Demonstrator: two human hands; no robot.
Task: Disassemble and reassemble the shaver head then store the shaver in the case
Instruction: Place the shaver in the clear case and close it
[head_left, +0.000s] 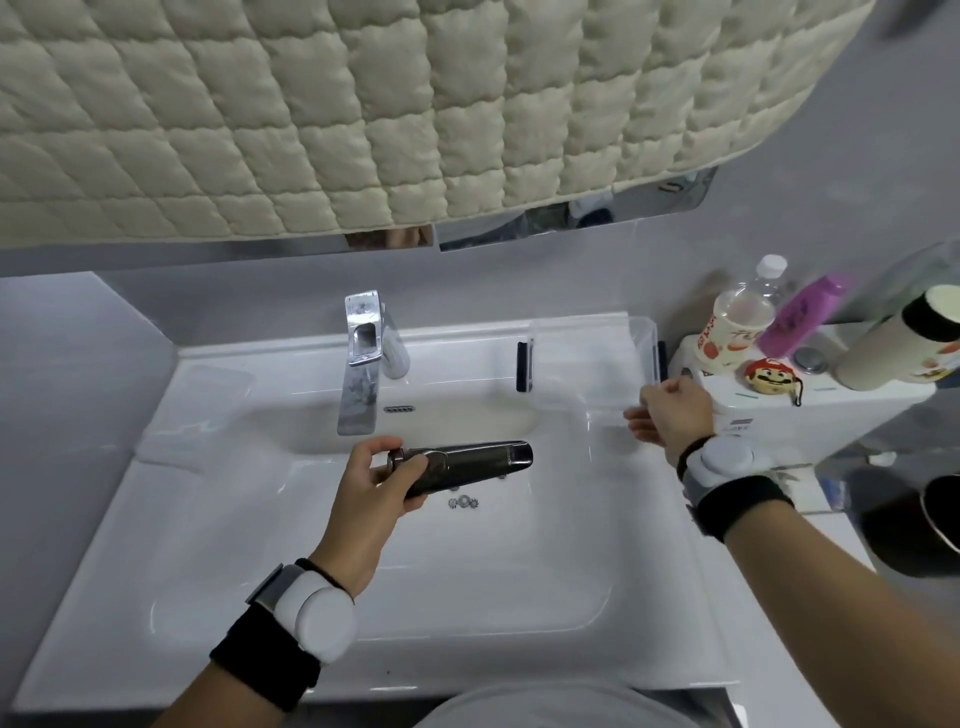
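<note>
Two hands busy: left hand (375, 470) grips dark shaver (462, 464) over sink (208, 545); right hand (670, 415) seemingly pinches clear case (597, 358) edge.

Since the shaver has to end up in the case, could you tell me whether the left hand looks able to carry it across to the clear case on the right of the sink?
Probably yes. The left hand holds the shaver above the basin, and nothing stands between it and the clear case. The right hand is already at the case's near edge.
</note>
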